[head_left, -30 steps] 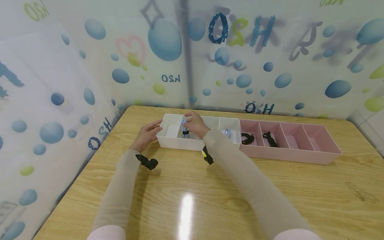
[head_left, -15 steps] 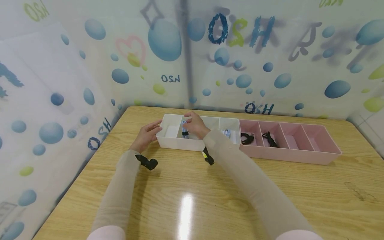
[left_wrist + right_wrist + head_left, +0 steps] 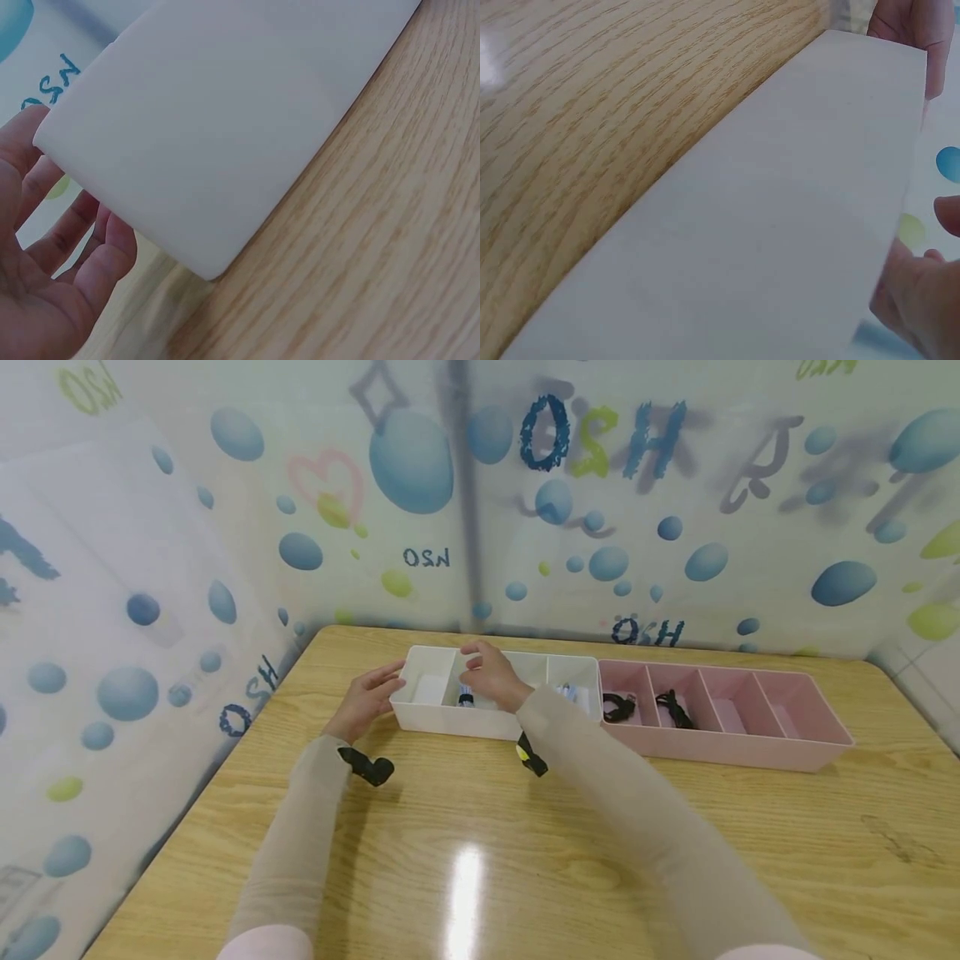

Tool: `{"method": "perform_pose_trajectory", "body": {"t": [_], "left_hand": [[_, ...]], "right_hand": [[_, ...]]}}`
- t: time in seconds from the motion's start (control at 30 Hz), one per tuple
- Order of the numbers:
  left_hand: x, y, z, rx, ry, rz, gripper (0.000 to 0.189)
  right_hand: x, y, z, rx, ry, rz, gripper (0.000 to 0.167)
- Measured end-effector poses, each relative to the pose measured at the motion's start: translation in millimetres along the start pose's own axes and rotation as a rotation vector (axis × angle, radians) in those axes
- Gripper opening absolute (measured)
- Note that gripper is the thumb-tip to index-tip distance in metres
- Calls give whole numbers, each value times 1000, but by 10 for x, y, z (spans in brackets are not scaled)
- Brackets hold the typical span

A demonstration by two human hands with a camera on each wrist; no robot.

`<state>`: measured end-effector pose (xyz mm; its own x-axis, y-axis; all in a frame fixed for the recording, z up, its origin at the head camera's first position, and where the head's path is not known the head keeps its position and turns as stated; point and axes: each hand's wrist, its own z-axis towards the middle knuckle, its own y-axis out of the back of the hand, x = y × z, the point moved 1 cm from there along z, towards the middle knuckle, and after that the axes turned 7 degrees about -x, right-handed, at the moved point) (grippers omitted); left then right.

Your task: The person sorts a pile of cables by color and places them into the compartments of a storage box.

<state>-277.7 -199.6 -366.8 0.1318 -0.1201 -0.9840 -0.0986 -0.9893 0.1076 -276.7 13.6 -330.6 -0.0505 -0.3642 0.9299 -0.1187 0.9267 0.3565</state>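
A white divided storage box [image 3: 457, 720] sits toward the back of the table. My left hand [image 3: 363, 700] rests its fingers against the box's left end; in the left wrist view the fingers [image 3: 112, 255] touch that end wall, loosely bent. My right hand [image 3: 493, 677] hovers over the second compartment, thumb and fingers apart. Below its fingertips lies a pale blue cable bundle [image 3: 466, 696] with a black tie, partly hidden by the hand. Another pale blue cable bundle [image 3: 567, 692] lies in the box's right compartment, partly behind my right forearm.
A pink divided box [image 3: 723, 748] adjoins the white box's right end. Two of its compartments hold a coiled black cable [image 3: 619, 707] and a bundled black cable [image 3: 675, 707]. The wooden table [image 3: 420, 843] meets a patterned wall [image 3: 495, 527] behind.
My right hand has let go of the cable bundle and shifted slightly right. The bundle now lies lower in its compartment. My left hand has stayed in place.
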Motion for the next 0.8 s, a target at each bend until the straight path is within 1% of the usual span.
{"method": "perform_pose_trajectory", "body": {"t": [0.17,0.33,0.47,0.57,0.8], "left_hand": [[-62,-18,-64,0,-6,4,47],[-45,-15,-61,7,-2,-12,47],[70,20,33,-11,-14,-2,46],[141,43,97,-24,-27,17,46],[149,45,99,-22,-34,18,47]], "right_hand": [[15,65,-69,15,59,-24,43],[7,113,-143,27,77,-22,43],[2,139,-202,36,73,-34,40],[-14,158,-260,52,92,-45,39],[-94,224,-433,60,156,-43,36]]}}
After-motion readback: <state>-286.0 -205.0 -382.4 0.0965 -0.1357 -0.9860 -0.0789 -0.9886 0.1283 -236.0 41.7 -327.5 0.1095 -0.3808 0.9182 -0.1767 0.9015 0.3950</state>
